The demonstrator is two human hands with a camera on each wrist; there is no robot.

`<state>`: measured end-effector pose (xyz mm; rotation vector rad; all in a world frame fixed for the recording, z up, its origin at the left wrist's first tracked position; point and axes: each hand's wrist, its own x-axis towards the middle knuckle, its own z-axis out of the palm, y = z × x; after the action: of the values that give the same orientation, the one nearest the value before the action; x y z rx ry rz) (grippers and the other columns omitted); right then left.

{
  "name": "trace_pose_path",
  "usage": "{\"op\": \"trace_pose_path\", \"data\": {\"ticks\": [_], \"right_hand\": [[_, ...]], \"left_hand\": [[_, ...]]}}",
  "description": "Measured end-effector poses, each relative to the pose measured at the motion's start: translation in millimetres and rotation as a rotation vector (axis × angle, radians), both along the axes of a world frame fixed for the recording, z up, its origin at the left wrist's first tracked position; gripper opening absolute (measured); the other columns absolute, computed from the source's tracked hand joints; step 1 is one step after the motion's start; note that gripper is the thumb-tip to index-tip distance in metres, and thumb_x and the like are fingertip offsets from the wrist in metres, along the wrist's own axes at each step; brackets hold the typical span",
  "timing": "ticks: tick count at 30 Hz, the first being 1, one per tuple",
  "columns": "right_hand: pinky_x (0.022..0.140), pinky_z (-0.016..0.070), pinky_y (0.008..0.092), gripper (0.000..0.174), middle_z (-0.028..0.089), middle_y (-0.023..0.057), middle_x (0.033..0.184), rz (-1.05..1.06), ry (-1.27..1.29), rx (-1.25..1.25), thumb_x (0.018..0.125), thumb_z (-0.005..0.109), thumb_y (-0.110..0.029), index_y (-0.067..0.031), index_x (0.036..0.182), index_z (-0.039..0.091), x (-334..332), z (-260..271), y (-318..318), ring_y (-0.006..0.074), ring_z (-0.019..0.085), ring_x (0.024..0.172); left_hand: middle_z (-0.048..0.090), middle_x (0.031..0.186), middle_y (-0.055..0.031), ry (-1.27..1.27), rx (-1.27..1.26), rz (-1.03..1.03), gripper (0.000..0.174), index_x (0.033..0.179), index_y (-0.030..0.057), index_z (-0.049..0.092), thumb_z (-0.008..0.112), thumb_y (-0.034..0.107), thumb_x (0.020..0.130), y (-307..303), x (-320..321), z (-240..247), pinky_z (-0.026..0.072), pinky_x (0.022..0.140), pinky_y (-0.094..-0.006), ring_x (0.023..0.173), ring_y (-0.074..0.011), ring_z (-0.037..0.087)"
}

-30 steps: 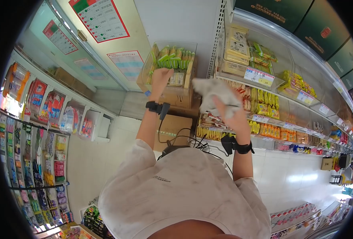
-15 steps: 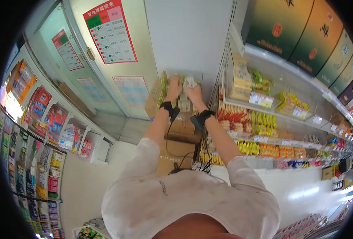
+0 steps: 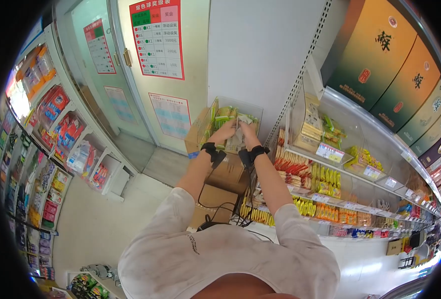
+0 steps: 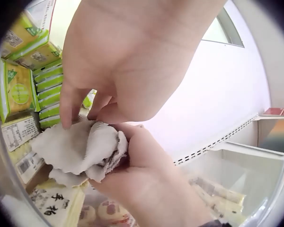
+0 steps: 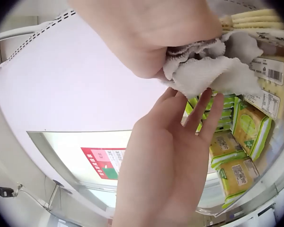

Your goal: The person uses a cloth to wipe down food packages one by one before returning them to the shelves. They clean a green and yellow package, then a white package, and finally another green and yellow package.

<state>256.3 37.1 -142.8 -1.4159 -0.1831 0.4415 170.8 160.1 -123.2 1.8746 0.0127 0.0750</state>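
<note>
My right hand [image 3: 249, 133] grips a bunched grey-white cloth [image 4: 75, 146], which overhangs the packs in a clear plastic bin [image 3: 254, 102]. From above, my left hand [image 3: 224, 132] meets the same cloth. Its thumb and index finger pinch the cloth's upper edge, while a straighter finger lies on the fabric in the left wrist view. Green-and-yellow snack packs [image 5: 251, 128] stand in the bin, some stacked in a row. Beside them are pale yellow packs with white barcode labels [image 5: 270, 70]. Part of the right hand's fingers is hidden behind the cloth.
Cardboard boxes [image 3: 228, 174] stand under the bin. To the right run shelves of bagged snacks with price labels [image 3: 330, 152], and large green-orange boxes [image 3: 362, 55] fill the top shelf. A glass door [image 3: 98, 84] and a rack of red packets [image 3: 71, 130] are at left.
The right hand has come from beside the shelf to the bin, bringing the cloth. The left hand has moved from the bin's packs onto the cloth. The head view has shifted.
</note>
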Motion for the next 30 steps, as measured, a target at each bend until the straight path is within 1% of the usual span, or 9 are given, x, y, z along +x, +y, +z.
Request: {"op": "trace_pose_path", "data": {"ticks": [4,8,9,12,16,20,24,27,30], "right_hand": [[0.082,0.0487,0.0341,0.031,0.066,0.0091,0.108,-0.003,-0.15,-0.034,0.093,0.063,-0.013,0.0012,0.12,0.062,-21.3,15.6,-10.6,0.0213,0.062,0.097],[0.085,0.0479,0.0354,0.035,0.064,0.0094,0.114,0.057,-0.028,-0.052,0.095,0.062,-0.017,0.0011,0.124,0.059,-37.3,24.6,-11.8,0.0212,0.06,0.103],[0.084,0.0481,0.0346,0.036,0.062,0.0092,0.116,0.03,0.03,-0.096,0.095,0.061,-0.019,0.0008,0.125,0.057,-46.2,37.1,-12.8,0.0209,0.06,0.102],[0.083,0.048,0.034,0.034,0.062,0.008,0.113,0.091,0.041,0.072,0.095,0.06,-0.02,0.0008,0.123,0.056,-25.1,3.9,-4.3,0.0206,0.059,0.099],[0.08,0.0477,0.0332,0.026,0.062,0.0059,0.105,0.038,0.02,-0.025,0.095,0.059,-0.019,-0.0013,0.113,0.061,-11.5,-8.2,7.2,0.0177,0.059,0.095],[0.082,0.0482,0.0318,0.021,0.064,0.0055,0.102,0.064,0.29,0.099,0.095,0.059,-0.019,-0.0042,0.109,0.064,-7.9,-11.1,9.1,0.018,0.061,0.094],[0.073,0.0494,0.0356,0.028,0.067,0.0074,0.102,-0.055,0.02,-0.001,0.092,0.062,-0.015,0.0012,0.114,0.064,-30.4,-7.5,2.3,0.0193,0.063,0.086],[0.077,0.049,0.0322,0.029,0.069,0.006,0.103,-0.009,-0.146,-0.088,0.093,0.062,-0.015,0.0012,0.117,0.066,-63.7,31.1,-18.3,0.0158,0.063,0.089],[0.08,0.0491,0.0297,0.03,0.07,0.0045,0.105,0.154,-0.179,-0.051,0.094,0.066,-0.019,0.0013,0.116,0.066,-101.4,51.0,-51.9,0.0129,0.062,0.092]], "left_hand": [[0.058,0.132,-0.0184,-0.149,0.022,0.172,0.053,0.141,-0.0059,0.045,0.044,0.005,0.089,12.4,14.9,-31.6,0.0511,0.087,-0.0349,0.107,-0.0262,0.061],[0.067,0.115,-0.0203,-0.326,0.166,0.367,0.04,0.125,-0.006,0.058,0.048,0.005,0.088,-3.8,21.0,-46.7,0.0484,0.091,-0.0376,0.104,-0.0295,0.063],[0.067,0.115,-0.0204,-0.188,0.08,0.234,0.039,0.125,-0.005,0.058,0.049,0.006,0.089,-8.3,15.4,-30.4,0.0478,0.092,-0.0392,0.105,-0.03,0.063],[0.067,0.114,-0.0236,-0.168,0.015,0.198,0.038,0.124,-0.0053,0.058,0.049,0.006,0.09,-9.5,21.4,-35.2,0.0481,0.092,-0.0411,0.106,-0.0342,0.064],[0.064,0.107,-0.0312,-0.095,0.323,0.314,0.033,0.119,-0.0058,0.056,0.047,0.006,0.09,-8.9,26.9,-34.1,0.0491,0.085,-0.047,0.102,-0.0452,0.062],[0.064,0.104,-0.0283,-0.211,0.271,0.253,0.032,0.119,-0.0045,0.056,0.045,0.009,0.092,-8.2,8.1,-28.9,0.0498,0.081,-0.0458,0.093,-0.0431,0.063],[0.065,0.104,-0.024,-0.275,0.184,0.259,0.038,0.129,-0.0023,0.055,0.048,0.012,0.094,-3.2,-19.7,-14.2,0.0504,0.082,-0.0411,0.093,-0.0332,0.065],[0.067,0.109,-0.0231,-0.269,0.181,0.43,0.037,0.127,-0.0058,0.057,0.052,0.014,0.096,8.4,-47.3,0.5,0.0504,0.082,-0.0377,0.096,-0.0304,0.066],[0.07,0.106,-0.0128,-0.11,0.046,0.404,0.049,0.133,-0.0029,0.055,0.058,0.033,0.099,6.0,-96.4,38.7,0.0504,0.082,-0.032,0.096,-0.0215,0.066]]}}
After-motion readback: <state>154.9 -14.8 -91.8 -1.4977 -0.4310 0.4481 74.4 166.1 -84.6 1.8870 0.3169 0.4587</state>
